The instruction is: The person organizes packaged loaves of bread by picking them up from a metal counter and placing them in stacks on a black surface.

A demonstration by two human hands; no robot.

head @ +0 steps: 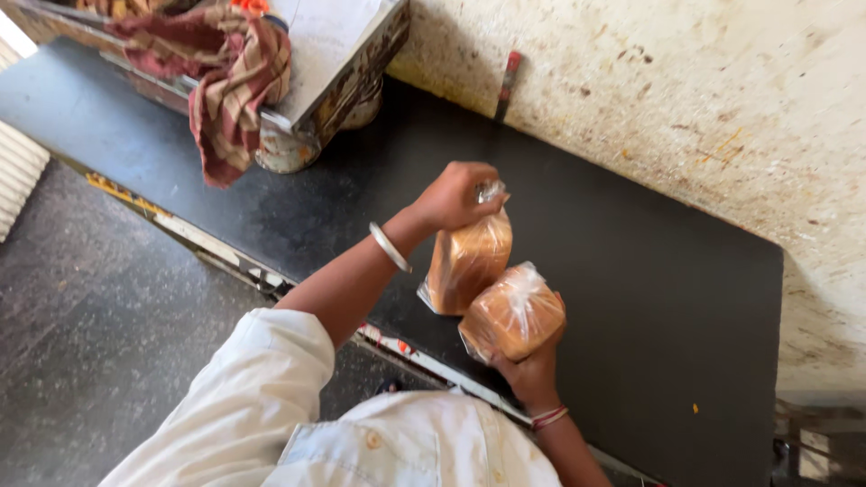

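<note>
two bagged loaves of brown bread are in hand above a black countertop (631, 298). left hand (456, 194) is closed around the twisted top of the clear plastic bag on the first loaf (469, 260), which hangs upright with its lower end near or on the counter surface; contact there cannot be confirmed. a metal bangle (390, 246) sits on the left wrist. right hand (532, 365) cups the second loaf (512, 314) from beneath, fingers wrapped around its lower side, loaf tilted with the gathered bag end pointing up. the two loaves are touching or just beside each other. red and white bands (548, 417) circle the right wrist. a checked red and tan cloth (230, 86) is draped over a metal appliance (325, 81) at the far left end of the counter, well apart from the loaves. a stained pale wall (686, 99) backs the counter.
</note>
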